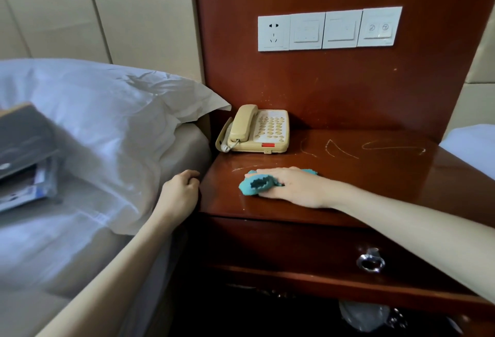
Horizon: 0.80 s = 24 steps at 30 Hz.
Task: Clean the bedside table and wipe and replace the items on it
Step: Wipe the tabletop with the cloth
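A reddish wooden bedside table (375, 176) fills the centre and right. On its front left part my right hand (297, 185) presses flat on a crumpled teal cloth (255, 185). A beige corded telephone (255, 130) stands at the table's back left corner, handset on its cradle. Pale smear lines mark the tabletop behind my right hand. My left hand (180, 192) rests with curled fingers against the table's left edge, between table and bed, holding nothing that I can see.
A bed with white pillow (101, 111) lies to the left; dark folders and papers (24, 154) sit on it. White wall switches and a socket (329, 28) are on the back panel. A drawer with a metal ring pull (371, 260) is below the top.
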Each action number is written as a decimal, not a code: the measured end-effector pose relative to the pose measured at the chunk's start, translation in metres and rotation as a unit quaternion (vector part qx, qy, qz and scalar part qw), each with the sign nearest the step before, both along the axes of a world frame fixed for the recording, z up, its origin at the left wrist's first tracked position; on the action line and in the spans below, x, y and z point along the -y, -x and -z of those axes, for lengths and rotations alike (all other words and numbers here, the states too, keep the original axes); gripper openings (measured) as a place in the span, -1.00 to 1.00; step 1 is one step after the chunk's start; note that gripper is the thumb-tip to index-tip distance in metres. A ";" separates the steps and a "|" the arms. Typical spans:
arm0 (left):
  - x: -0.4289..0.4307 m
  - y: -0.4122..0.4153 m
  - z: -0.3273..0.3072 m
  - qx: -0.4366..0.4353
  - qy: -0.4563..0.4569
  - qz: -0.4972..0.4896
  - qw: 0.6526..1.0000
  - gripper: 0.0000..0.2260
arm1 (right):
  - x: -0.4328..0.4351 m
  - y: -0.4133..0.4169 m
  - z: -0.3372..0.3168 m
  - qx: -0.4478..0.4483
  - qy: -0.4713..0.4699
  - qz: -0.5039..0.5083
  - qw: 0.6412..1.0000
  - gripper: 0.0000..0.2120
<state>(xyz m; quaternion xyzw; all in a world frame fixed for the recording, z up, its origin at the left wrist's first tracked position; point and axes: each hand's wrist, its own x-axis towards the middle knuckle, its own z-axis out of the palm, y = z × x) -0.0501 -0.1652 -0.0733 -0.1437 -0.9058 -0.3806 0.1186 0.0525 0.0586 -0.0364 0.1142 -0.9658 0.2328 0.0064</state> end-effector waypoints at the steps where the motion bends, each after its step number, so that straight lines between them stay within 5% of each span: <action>1: 0.000 0.001 0.001 0.007 -0.002 0.003 1.000 -0.68 | -0.002 0.006 -0.001 0.008 0.004 0.021 1.000 -0.57; 12: -0.002 0.006 0.007 0.065 -0.034 0.038 0.997 -0.68 | -0.011 0.030 -0.011 0.039 -0.019 0.137 0.990 -0.57; 24: -0.002 0.008 0.009 0.099 -0.082 0.056 0.990 -0.68 | 0.013 -0.024 0.000 0.019 -0.012 -0.034 0.999 -0.59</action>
